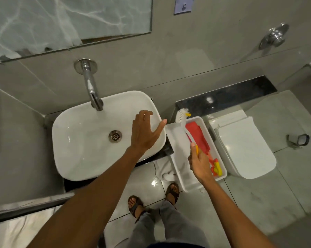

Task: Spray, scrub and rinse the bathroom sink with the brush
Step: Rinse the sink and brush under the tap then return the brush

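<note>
A white basin sink [74, 133] with a metal drain [115, 136] sits under a chrome wall tap [93, 90]. My left hand [144, 131] hovers over the sink's right rim, fingers spread, holding nothing. My right hand [200, 162] grips the yellow handle of a white bristle brush [181, 120], whose head points away over a white tray [185, 178]. In the tray lie a red cloth [199, 136] and an orange and yellow object [216, 167], possibly a spray trigger, partly hidden by my hand.
A closed white toilet [246, 145] stands right of the tray. A black stone ledge [228, 94] runs along the wall. A white rag [164, 169] hangs below the counter. My sandalled feet [172, 192] stand on glossy tiles. A mirror [61, 20] hangs above.
</note>
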Motion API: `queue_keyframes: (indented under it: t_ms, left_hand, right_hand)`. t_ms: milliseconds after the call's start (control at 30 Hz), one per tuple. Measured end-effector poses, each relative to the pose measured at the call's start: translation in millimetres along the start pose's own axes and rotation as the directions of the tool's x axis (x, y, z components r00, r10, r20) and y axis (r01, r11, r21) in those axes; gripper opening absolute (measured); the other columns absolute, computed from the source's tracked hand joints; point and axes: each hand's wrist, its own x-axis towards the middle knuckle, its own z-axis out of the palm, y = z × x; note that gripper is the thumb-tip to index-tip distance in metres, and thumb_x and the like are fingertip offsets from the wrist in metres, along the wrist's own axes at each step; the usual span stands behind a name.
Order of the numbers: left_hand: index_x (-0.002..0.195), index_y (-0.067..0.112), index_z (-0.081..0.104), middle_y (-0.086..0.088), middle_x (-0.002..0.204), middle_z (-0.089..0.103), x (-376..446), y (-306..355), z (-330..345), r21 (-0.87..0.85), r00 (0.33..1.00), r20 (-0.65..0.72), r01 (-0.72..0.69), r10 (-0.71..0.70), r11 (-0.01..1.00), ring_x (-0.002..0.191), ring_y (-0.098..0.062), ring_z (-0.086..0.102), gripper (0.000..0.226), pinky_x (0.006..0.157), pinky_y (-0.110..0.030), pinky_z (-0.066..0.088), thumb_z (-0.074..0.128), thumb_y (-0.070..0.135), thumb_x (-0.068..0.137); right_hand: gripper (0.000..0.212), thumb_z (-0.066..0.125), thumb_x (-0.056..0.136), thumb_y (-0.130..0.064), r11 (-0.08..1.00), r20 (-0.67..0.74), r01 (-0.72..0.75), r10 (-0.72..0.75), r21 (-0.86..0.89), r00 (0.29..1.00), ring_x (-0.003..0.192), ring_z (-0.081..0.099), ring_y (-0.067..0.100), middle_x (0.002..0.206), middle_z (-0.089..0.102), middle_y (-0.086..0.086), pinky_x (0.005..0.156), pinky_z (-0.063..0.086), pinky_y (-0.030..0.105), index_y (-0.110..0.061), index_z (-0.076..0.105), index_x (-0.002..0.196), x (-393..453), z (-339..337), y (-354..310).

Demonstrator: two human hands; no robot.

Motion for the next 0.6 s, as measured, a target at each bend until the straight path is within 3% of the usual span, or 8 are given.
queue_keyframes:
  t_ms: [67,133,200,300,367,500,600]
  left_hand:
    - [0.154,0.013,0.05,-0.009,0.161,0.05,-1,6,17,0.029,0.993,0.121,-0.001,-0.003,1.0,0.146,-0.031,0.05,0.081,0.123,-0.047,0.041,0.054,0.072,0.098]
    - [0.169,0.015,0.029,-0.007,0.178,0.026,-1,8,36,0.045,0.975,0.222,-0.023,0.013,0.999,0.165,-0.027,0.026,0.095,0.134,-0.045,0.022,0.049,0.076,0.1]
    - [0.174,0.016,0.013,-0.003,0.183,0.006,-1,7,57,0.064,0.963,0.267,-0.038,0.02,0.997,0.17,-0.023,0.006,0.103,0.136,-0.041,0.008,0.043,0.08,0.099]
    - [0.174,0.015,0.007,-0.003,0.183,-0.004,-7,4,82,0.154,0.965,0.258,-0.094,0.052,0.984,0.17,-0.023,-0.005,0.106,0.135,-0.039,-0.005,0.033,0.084,0.098]
    - [0.174,0.014,0.011,-0.004,0.183,0.0,-10,0,90,0.189,0.972,0.224,-0.118,0.074,0.975,0.17,-0.026,-0.003,0.104,0.135,-0.041,-0.005,0.031,0.083,0.099]
    - [0.174,0.013,0.013,-0.006,0.183,0.002,-10,-9,96,0.188,0.973,0.2,-0.151,0.112,0.97,0.17,-0.026,-0.001,0.099,0.137,-0.051,0.012,0.042,0.075,0.102]
    - [0.174,0.012,0.009,-0.006,0.183,-0.002,-9,-9,98,0.177,0.97,0.224,-0.131,0.09,0.975,0.17,-0.024,-0.007,0.1,0.138,-0.047,0.006,0.042,0.075,0.103]
  right_hand:
    - [0.063,0.028,0.105,-0.067,0.998,0.004,-0.034,0.034,-0.056,0.999,0.055,0.057,0.014,0.058,0.055,-0.004,0.059,0.048,0.032,-0.018,0.048,0.071,11,1,27]
    - [0.069,0.022,0.096,-0.081,0.99,0.011,-0.075,0.077,-0.117,0.997,0.066,0.066,0.021,0.068,0.062,-0.004,0.067,0.053,0.038,-0.021,0.054,0.081,24,8,58]
    - [0.078,0.017,0.09,-0.086,0.977,0.028,-0.125,0.132,-0.175,0.991,0.084,0.071,0.033,0.084,0.07,0.006,0.08,0.057,0.047,-0.018,0.056,0.095,38,20,83]
    - [0.061,0.026,0.103,-0.067,0.942,0.049,-0.232,0.25,-0.243,0.967,0.101,0.07,0.04,0.103,0.073,0.015,0.092,0.055,0.049,-0.014,0.056,0.108,56,41,102]
    - [0.053,0.031,0.107,-0.058,0.936,0.048,-0.253,0.272,-0.245,0.961,0.101,0.07,0.038,0.102,0.073,0.014,0.093,0.055,0.048,-0.011,0.056,0.109,68,55,115]
    - [0.048,0.033,0.108,-0.055,0.949,0.048,-0.25,0.263,-0.192,0.964,0.09,0.072,0.03,0.091,0.072,0.009,0.086,0.06,0.048,-0.013,0.056,0.109,81,82,149]
    - [0.043,0.035,0.108,-0.055,0.95,0.077,-0.252,0.27,-0.186,0.96,0.08,0.069,0.025,0.08,0.064,0.0,0.071,0.058,0.035,-0.016,0.055,0.107,89,94,173]
